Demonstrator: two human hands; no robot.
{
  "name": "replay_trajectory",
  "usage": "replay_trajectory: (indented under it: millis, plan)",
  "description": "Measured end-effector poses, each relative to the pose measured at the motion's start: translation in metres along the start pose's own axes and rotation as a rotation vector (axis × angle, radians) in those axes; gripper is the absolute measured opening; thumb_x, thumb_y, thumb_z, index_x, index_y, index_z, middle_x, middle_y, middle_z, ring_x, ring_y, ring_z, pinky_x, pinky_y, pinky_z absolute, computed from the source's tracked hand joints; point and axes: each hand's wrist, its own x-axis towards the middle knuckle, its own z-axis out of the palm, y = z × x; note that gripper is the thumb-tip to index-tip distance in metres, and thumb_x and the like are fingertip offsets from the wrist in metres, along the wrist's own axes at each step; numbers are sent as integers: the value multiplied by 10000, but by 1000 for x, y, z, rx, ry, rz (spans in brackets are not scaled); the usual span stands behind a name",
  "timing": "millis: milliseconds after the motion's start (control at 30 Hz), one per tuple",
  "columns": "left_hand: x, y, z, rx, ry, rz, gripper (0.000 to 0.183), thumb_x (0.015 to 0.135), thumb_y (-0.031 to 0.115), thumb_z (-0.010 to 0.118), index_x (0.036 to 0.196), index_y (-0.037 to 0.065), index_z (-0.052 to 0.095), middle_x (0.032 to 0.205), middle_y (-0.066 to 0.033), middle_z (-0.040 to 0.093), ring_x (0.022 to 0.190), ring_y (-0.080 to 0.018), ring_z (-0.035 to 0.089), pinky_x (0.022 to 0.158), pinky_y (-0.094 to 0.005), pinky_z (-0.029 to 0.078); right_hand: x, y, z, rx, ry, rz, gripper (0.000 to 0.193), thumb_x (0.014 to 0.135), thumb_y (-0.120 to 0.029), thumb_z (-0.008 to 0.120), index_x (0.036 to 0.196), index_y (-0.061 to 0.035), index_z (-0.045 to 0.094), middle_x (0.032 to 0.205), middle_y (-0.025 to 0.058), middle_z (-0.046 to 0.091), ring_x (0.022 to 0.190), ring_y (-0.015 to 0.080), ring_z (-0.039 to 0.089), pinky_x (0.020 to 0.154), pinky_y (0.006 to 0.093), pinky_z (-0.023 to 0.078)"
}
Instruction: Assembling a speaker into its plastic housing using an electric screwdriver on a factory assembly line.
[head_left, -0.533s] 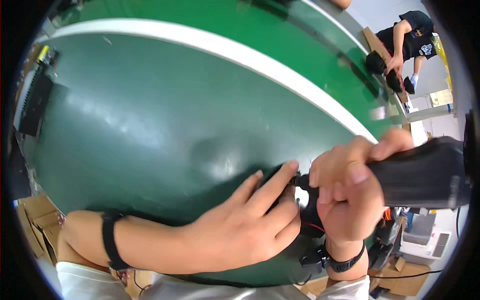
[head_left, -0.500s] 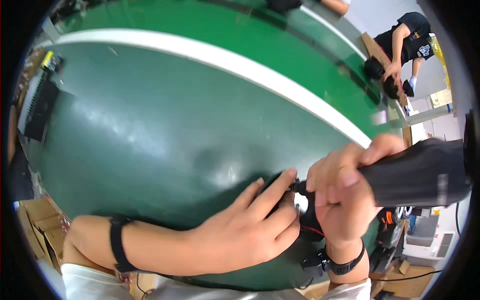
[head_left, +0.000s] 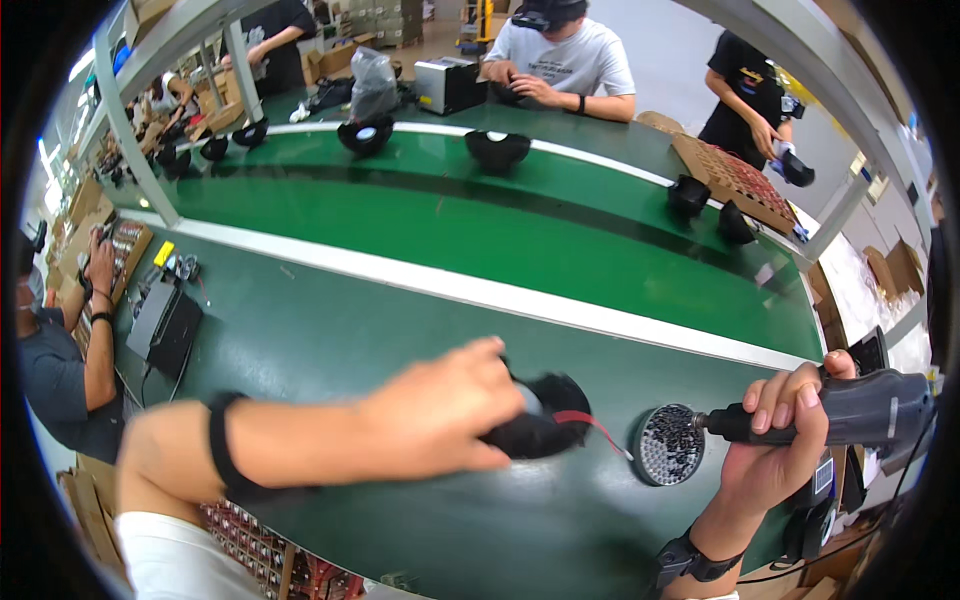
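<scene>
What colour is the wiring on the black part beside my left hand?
The wiring is red, in the head view.

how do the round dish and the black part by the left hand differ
The round dish holds many small pieces; the black part trails a red lead. The dish's rim is grey; the black part is dark and partly covered by the left hand. Both show against the green tabletop.

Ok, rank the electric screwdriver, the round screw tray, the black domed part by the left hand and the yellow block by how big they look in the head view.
1. Electric screwdriver
2. Black domed part, though partly covered
3. Round screw tray
4. Yellow block
</scene>
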Motion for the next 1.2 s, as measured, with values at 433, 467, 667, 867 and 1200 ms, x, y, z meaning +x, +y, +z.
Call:
replay_trajectory:
  millis: [433, 467, 667, 867, 1200]
  plan:
    - [234, -119, -159, 502, 243, -213, 708, 620, 504, 838, 1086, -5, 683, 1037, -207, 686, 973, -326, 661, 869, -410, 506, 38, -10, -50, 4, 227, 120, 328, 886, -104, 572, 1189, -35, 465, 681, 5, 457, 528, 103, 449, 553, 287, 422]
    - [248, -141, -141, 487, 294, -248, 727, 616, 513, 833, 1111, 3, 681, 1087, -208, 680, 1026, -337, 652, 904, -416, 499, 40, -8, -51, -43, 228, 139, 344, 882, -111, 581, 1195, -31, 462, 683, 6, 458, 531, 105, 452, 550, 289, 424]
    - [297, -233, -4, 315, 517, -508, 591, 639, 481, 823, 1092, 121, 698, 1150, -150, 655, 1132, -345, 584, 983, -417, 463, 43, 3, -69, -248, 125, 211, 430, 852, -132, 616, 1222, -8, 436, 703, 18, 473, 542, 110, 469, 571, 298, 470]
    - [290, -277, 41, 380, 666, -471, 568, 672, 480, 805, 1058, 82, 682, 1104, -168, 655, 1083, -379, 576, 1019, -442, 420, 43, 12, -80, -317, -127, 138, 646, 876, -475, 618, 1249, 11, 410, 680, 33, 501, 612, 126, 510, 653, 287, 454]
    - [207, -228, 32, 286, 792, -304, 554, 736, 261, 772, 1209, 28, 603, 1290, -176, 568, 1264, -379, 468, 1095, -452, 364, 99, 63, -108, -20, -339, 490, 696, 943, -595, 495, 1292, 6, 476, 1027, 142, 627, 993, 220, 616, 864, 360, 498]
